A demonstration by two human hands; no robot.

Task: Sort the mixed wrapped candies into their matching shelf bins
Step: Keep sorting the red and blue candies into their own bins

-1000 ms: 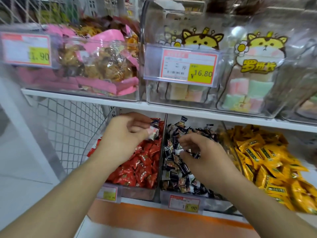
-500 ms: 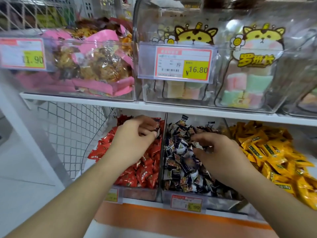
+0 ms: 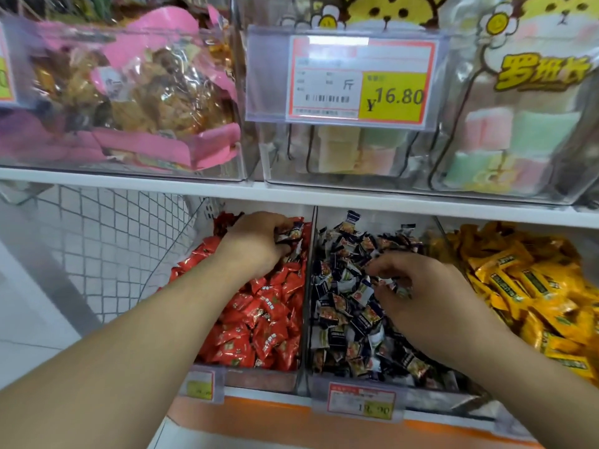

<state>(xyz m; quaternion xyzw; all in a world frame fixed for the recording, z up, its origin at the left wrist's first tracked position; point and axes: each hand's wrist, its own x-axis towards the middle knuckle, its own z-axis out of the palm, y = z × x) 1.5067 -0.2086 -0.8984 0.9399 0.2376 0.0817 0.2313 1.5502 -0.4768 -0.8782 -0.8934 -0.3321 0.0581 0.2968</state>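
Left hand (image 3: 256,244) over the red-candy bin (image 3: 259,377), fingers curled round a dark-wrapped candy (image 3: 290,234) right by the divider. Right hand (image 3: 418,286) in the middle bin (image 3: 356,387) w/ the dark-wrapped candies (image 3: 343,315), fingertips pinching one or two. Yellow candies (image 3: 531,286) just right.

Three open bins sit side by side on the lower shelf (image 3: 291,196): the left bin (image 3: 259,379), the middle bin (image 3: 431,400) and the right bin (image 3: 440,231). The left hand (image 3: 256,246) lies in the left bin, the right hand (image 3: 421,286) in the middle one. Above, a price tag (image 3: 359,79) fronts a clear box (image 3: 269,170).
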